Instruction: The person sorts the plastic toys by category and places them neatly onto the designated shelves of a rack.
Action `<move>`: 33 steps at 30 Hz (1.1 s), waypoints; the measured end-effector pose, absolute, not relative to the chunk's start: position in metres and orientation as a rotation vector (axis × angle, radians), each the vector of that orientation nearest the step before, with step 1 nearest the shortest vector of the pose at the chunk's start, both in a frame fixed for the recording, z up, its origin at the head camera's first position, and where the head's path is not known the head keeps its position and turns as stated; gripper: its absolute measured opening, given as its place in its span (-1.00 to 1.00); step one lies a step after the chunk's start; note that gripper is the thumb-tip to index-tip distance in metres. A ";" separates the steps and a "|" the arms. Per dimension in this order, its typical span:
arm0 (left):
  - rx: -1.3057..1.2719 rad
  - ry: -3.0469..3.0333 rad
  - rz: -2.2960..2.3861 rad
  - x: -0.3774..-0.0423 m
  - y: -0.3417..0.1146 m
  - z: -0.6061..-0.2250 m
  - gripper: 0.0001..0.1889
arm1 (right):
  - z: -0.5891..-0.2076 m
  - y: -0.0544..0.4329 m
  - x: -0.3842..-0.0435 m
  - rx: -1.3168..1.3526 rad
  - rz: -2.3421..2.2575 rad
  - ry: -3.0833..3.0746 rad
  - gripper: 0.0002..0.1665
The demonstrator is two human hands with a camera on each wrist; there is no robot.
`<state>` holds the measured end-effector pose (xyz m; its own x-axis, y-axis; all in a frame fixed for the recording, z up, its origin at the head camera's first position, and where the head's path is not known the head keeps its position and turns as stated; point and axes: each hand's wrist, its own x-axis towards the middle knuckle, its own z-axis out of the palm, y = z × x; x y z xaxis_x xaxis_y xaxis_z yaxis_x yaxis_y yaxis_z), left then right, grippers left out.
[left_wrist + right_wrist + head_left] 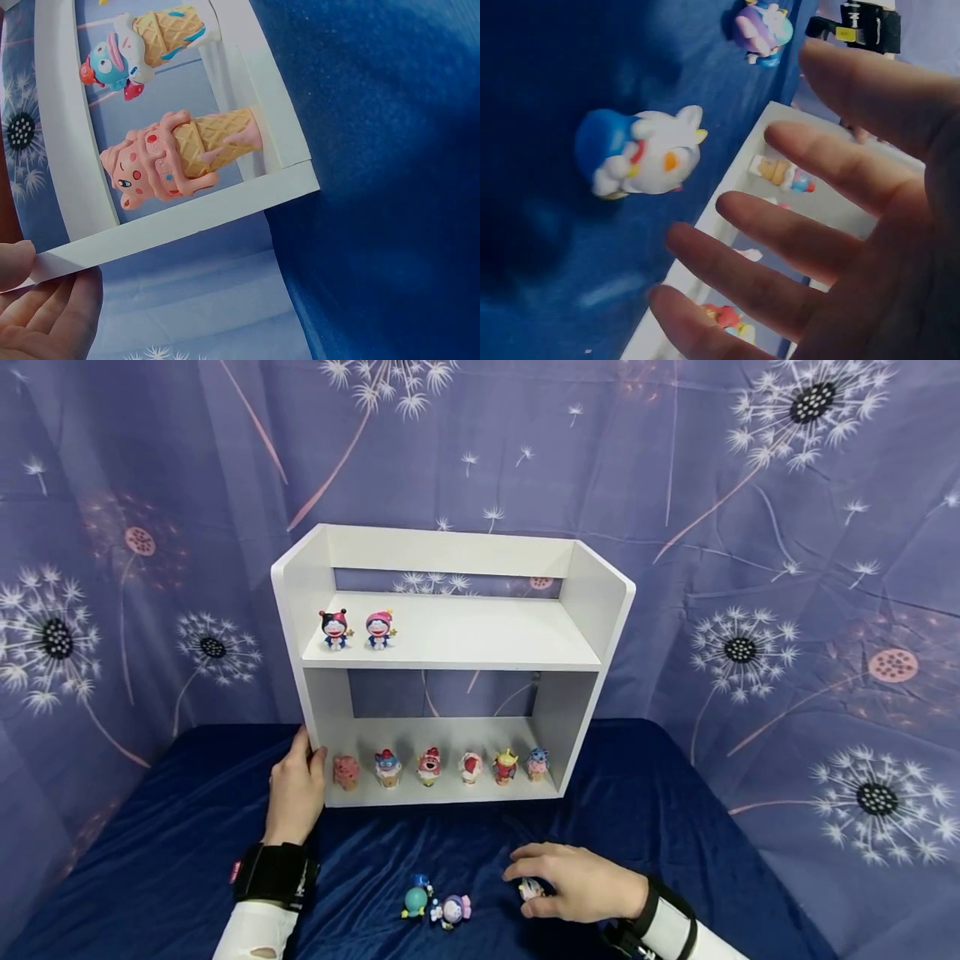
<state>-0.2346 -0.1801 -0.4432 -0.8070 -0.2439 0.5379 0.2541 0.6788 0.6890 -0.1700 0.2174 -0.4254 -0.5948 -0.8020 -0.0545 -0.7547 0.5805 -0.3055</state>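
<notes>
My left hand (294, 793) grips the left side panel of a white two-tier shelf (450, 652), thumb inside and fingers outside. In the left wrist view, the fingers pinch that panel's edge beside a pink bear-like figurine (161, 161) on a cone. On the blue cloth, my right hand (581, 885) hovers with spread fingers over a small white-and-blue figurine (649, 150), not gripping it. The fingers partly cover this figurine in the head view. Left of it lie a purple-and-white figurine (452, 910) and a teal-and-blue one (416, 900).
Two hatted cartoon figurines, one black-and-pink (334, 629) and one pink (379, 629), stand at the upper tier's left. Several figurines, including a blue-headed cone figurine (387, 768), line the lower tier. A dandelion-print curtain (480, 460) hangs behind.
</notes>
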 end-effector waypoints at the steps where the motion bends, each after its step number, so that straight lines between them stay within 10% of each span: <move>1: -0.008 -2.277 -1.058 -0.235 -0.180 -0.443 -0.62 | -0.427 0.219 -0.170 -1.313 -0.380 2.613 -0.56; 33: -0.016 -2.239 -1.021 -0.235 -0.178 -0.444 -0.65 | -0.459 0.228 -0.192 -1.441 -0.758 2.448 -0.74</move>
